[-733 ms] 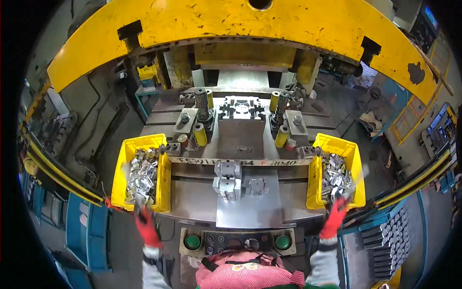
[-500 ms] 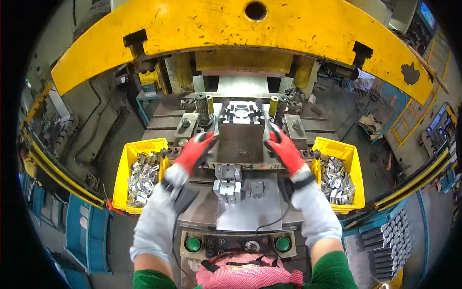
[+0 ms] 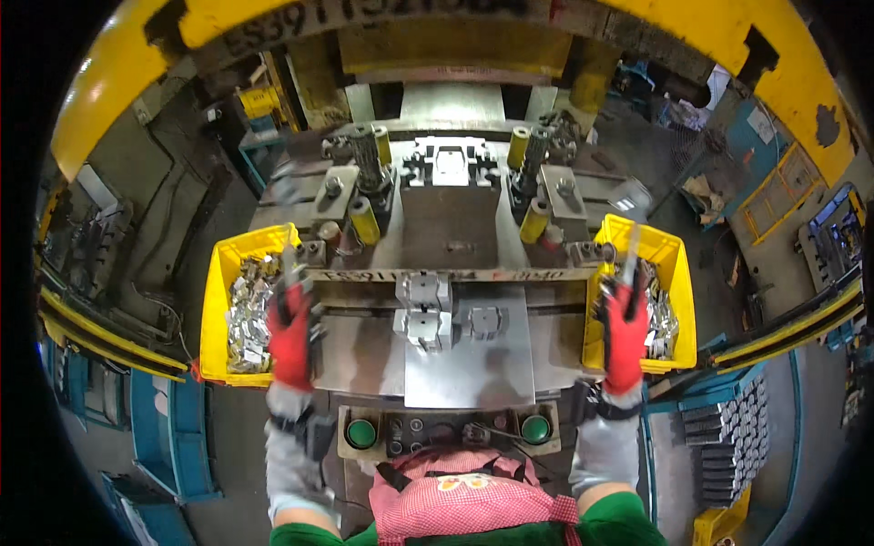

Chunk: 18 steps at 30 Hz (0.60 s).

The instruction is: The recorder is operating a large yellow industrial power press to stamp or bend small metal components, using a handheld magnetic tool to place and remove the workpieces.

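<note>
My left hand, in a red glove with dark fingers, is closed round a long grey metal tool, blurred by motion. It is over the inner edge of the left yellow bin, which holds small shiny metal pieces. My right hand, gloved alike, grips a similar metal tool with a wider, blurred head. This hand hovers at the right yellow bin, also filled with metal pieces. Between the hands, at the back, a bright metal part sits on the press die.
Stacked grey metal blocks and a smaller block rest on a silver plate. Guide posts flank the die. Above is the yellow press frame. Near me is a control panel with green buttons.
Both hands have drawn back and apart from the die, each with its tool, to the bins. My view has shifted, and the press frame sits higher in it.
</note>
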{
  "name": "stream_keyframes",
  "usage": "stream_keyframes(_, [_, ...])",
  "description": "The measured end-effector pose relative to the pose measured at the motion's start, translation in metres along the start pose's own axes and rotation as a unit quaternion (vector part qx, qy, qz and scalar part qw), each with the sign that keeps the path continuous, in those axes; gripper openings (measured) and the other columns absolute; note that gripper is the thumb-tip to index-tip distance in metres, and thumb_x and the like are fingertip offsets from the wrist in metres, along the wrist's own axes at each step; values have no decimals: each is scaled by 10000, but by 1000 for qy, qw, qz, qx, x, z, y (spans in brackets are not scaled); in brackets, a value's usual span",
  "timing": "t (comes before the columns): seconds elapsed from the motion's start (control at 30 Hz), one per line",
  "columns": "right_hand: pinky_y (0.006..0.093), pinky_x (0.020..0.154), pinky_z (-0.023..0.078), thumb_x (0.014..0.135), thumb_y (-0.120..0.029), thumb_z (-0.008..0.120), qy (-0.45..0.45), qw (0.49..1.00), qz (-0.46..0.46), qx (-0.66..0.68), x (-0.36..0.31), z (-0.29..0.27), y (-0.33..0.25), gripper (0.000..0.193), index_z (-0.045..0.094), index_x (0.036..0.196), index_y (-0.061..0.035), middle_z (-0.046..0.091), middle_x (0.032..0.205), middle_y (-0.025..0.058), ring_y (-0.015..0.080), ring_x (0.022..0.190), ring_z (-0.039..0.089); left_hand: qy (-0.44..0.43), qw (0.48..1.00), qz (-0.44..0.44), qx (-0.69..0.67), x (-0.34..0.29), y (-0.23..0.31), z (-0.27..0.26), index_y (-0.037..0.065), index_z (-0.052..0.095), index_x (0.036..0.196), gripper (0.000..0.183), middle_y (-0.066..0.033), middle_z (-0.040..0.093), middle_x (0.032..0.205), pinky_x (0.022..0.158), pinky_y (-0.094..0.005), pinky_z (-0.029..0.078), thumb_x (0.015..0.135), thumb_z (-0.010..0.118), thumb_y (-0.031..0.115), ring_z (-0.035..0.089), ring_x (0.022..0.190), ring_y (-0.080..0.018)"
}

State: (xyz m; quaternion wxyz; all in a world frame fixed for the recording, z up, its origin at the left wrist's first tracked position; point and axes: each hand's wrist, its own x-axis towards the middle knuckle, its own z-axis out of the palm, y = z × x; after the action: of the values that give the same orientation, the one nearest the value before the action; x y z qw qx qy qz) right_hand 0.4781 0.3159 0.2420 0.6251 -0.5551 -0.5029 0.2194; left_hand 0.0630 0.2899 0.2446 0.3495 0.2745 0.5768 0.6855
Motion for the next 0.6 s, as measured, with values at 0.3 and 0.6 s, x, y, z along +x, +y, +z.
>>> stream_keyframes(0.3, [340,712,413,730,-198,562,-70,942,155,-288,-100,-40,26,463,428,1118,18,568,884,168,266,778,555,91,949,-146,264,-60,-21,-125,66,511,877,167,12,435,548,353,-220,336,761,574,168,428,416,-67])
stream_keyframes(0.6, [216,574,418,772,-169,549,-352,864,353,68,-92,19,36,506,343,1224,-72,497,789,-5,65,649,472,-15,1000,4,25,-75,-66,-122,55,434,1090,305,-13,466,597,421,-212,383,812,478,174,458,485,-94])
